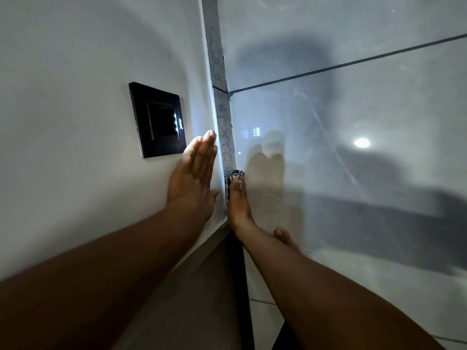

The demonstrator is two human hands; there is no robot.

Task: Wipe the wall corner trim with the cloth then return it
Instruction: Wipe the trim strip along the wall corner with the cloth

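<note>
The wall corner trim (219,79) is a pale vertical strip with blue scribbles, running down the middle of the view between a white painted wall and glossy tiles. A black-and-white checked cloth (232,177) is pressed against the trim low down, under the fingertips of my right hand (237,200). My left hand (195,173) lies flat on the white wall just left of the trim, fingers together and pointing up, holding nothing.
A black switch plate (158,120) sits on the white wall (75,122) left of my left hand. Glossy grey tiles (353,147) with a dark grout line fill the right side. Below the trim a dark vertical edge (243,286) drops to a tiled floor.
</note>
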